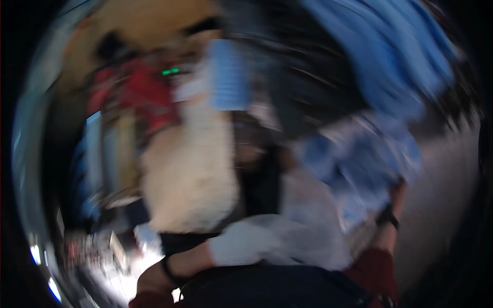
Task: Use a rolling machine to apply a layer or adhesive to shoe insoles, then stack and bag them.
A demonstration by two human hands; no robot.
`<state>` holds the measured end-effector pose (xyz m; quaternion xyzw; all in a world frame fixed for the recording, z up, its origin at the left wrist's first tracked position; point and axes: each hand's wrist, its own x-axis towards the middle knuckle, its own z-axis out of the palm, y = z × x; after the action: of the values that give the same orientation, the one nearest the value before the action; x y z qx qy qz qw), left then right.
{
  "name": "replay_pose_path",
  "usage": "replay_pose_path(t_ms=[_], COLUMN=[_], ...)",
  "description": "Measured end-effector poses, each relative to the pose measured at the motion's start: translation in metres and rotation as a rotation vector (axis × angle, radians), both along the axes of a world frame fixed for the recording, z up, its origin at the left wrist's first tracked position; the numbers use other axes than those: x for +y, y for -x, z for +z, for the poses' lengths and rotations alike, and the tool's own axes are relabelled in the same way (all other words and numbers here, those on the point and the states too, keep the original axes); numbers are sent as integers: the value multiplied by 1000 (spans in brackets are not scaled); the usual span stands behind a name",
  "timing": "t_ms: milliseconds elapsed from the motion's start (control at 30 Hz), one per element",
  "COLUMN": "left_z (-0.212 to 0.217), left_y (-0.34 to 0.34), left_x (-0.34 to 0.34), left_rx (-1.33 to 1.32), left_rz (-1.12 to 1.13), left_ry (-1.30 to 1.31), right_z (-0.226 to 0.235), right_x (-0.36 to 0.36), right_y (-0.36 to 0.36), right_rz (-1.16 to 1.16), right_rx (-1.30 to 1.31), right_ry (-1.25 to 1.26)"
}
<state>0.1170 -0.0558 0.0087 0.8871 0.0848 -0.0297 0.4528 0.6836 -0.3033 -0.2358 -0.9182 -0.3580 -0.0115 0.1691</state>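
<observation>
Motion blurs the whole picture. My left hand (240, 242), in a white glove with a dark band at the wrist, reaches rightward across my body. Its fingers are smeared and merge with a whitish, see-through plastic sheet or bag (314, 220). On the right, my bare right hand (398, 191), with a black band on its wrist, grips the edge of a clear plastic bag (359, 169). Blue cloth-like stuff shows through this bag. The exact finger positions of my right hand are blurred.
A cream, fluffy-looking piece (192, 174) lies left of centre, with a blue folded item (228, 74) beyond it. Red material (146, 92) sits at far left, above upright boards or boxes (110, 154). Blue fabric (390, 51) hangs or lies at far right beside black plastic (313, 66).
</observation>
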Motion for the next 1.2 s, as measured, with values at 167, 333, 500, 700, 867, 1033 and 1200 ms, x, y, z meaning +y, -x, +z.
replay_pose_path(t_ms=[167, 333, 500, 700, 867, 1033, 1200], left_z=[49, 44, 44, 54, 53, 54, 64], left_y=[-9, 22, 42, 53, 63, 82, 111], left_x=[2, -13, -23, -20, -8, -25, -31], left_rx=[209, 135, 192, 288, 19, -319, -465], left_rz=[-3, -58, -22, -2, -115, 289, 436], left_ry=[-53, -166, -181, -160, 32, 48, -149], right_z=[40, 71, 16, 21, -46, -81, -1], right_x=[42, 59, 59, 79, 84, 130, 385], right_y=[99, 120, 153, 200, 205, 279, 559], right_rz=[-265, -978, -1150, -898, -620, 32, 750], right_rx=[1221, 1325, 1606, 1558, 1719, 1188, 1558], right_ry=[-1190, -1440, -1231, -1270, -1280, -671, -562])
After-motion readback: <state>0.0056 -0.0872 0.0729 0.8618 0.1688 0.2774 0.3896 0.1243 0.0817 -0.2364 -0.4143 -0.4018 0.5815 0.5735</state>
